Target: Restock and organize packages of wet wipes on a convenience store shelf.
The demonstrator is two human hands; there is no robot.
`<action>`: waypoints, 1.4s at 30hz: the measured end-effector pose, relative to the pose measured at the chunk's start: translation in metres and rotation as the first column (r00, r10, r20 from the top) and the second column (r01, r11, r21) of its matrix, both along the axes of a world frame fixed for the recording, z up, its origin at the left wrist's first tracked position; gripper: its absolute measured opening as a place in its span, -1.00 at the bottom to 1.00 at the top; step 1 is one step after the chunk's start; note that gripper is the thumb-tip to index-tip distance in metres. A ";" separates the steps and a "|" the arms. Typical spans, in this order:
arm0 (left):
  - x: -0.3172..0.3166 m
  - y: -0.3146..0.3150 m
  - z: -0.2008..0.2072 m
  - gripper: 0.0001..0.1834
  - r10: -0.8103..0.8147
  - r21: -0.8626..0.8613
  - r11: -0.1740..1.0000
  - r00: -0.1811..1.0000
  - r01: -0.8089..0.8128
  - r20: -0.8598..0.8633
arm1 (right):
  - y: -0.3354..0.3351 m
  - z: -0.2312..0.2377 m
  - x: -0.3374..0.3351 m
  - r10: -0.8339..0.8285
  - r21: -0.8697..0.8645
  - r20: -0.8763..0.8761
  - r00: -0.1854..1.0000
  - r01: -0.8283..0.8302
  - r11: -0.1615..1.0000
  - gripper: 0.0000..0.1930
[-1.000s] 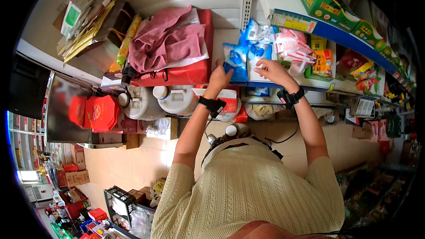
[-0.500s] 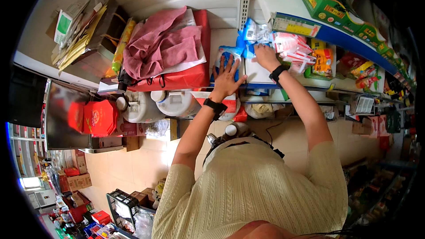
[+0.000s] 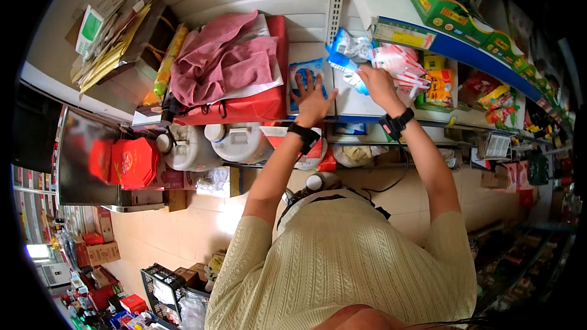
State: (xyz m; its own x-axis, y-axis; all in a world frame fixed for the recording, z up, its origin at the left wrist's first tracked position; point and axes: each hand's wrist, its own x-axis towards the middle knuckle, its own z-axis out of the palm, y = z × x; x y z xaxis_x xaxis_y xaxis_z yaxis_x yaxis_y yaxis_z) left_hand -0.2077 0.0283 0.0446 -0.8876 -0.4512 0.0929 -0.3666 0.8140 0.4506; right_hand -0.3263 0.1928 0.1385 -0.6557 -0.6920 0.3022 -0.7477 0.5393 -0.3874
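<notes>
My left hand (image 3: 313, 96) lies flat with fingers spread on a blue packet (image 3: 306, 72) at the left part of the shelf. To its right, my right hand (image 3: 380, 88) has its fingers closed on a blue-and-white packet (image 3: 353, 79), whose far end tilts up toward the back. Behind it lie more blue-and-white packets (image 3: 354, 46). Several red-and-white packets (image 3: 397, 64) are heaped just right of my right hand, beside an orange pouch (image 3: 439, 85). Each wrist carries a black band.
Left of my left hand, a pink cloth (image 3: 226, 64) lies on a red box (image 3: 278, 95). An upper shelf with a blue edge (image 3: 471, 58) juts out at the right, bearing a green carton (image 3: 452, 15). White jugs (image 3: 241, 140) stand lower, below the red box.
My right hand has drawn a blue-and-white packet toward me, away from the pile and clear of the left packet. My left hand stays on its packet, slightly lower.
</notes>
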 end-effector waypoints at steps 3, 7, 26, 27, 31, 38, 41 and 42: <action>0.012 -0.018 0.022 -0.19 -0.175 0.477 0.854 0.978 0.209 -0.116 | 0.023 0.026 0.032 0.062 -0.124 -0.137 0.989 -0.079 0.989 -0.86; 0.052 -0.009 0.054 -0.17 0.024 0.634 -0.699 0.897 0.331 -0.441 | 0.045 0.042 0.066 0.217 -0.144 -0.473 0.854 -0.318 0.937 -0.73; 0.093 0.053 0.069 -0.57 0.197 0.930 -0.240 0.952 0.277 -0.233 | 0.060 -0.015 0.125 0.634 -0.727 0.677 0.373 0.473 0.498 -0.68; 0.091 0.056 0.069 -0.58 0.182 0.926 -0.237 0.950 0.293 -0.254 | 0.061 -0.013 0.127 0.616 -0.729 0.676 0.404 0.488 0.480 -0.70; 0.085 0.059 0.073 -0.62 0.091 0.954 -0.139 0.963 0.266 -0.255 | 0.071 -0.011 0.136 0.550 -0.708 0.688 0.474 0.604 0.365 -0.74; 0.083 0.073 0.091 -0.65 -0.140 0.898 0.212 0.921 0.386 -0.363 | 0.102 -0.018 0.134 0.452 -0.643 0.735 0.505 0.731 0.228 -0.80; 0.077 0.075 0.098 -0.64 -0.273 0.901 0.111 0.885 0.419 -0.378 | 0.112 -0.012 0.137 0.395 -0.711 0.698 0.598 0.647 0.277 -0.84; 0.075 0.077 0.099 -0.63 -0.305 0.885 0.105 0.862 0.453 -0.405 | 0.114 -0.009 0.140 0.348 -0.706 0.707 0.616 0.640 0.302 -0.84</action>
